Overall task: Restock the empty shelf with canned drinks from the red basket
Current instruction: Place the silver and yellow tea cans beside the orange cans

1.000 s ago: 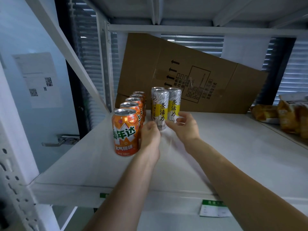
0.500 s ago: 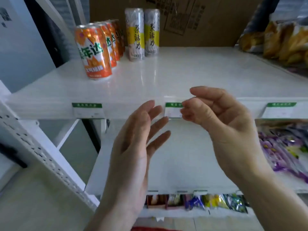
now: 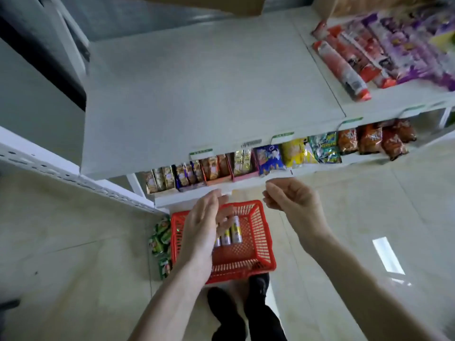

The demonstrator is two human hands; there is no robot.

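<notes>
Left hand (image 3: pixel 200 227), fingers spread, empty, hangs over the basket (image 3: pixel 258 244); right hand (image 3: pixel 290 201), loosely curled, holds nothing. Cans (image 3: pixel 232 232) lie on the basket's floor: rigid, smooth, likely weighty, best wrapped around the middle.

No legible text, green shelf labels (image 3: pixel 200 152) blurred
</notes>
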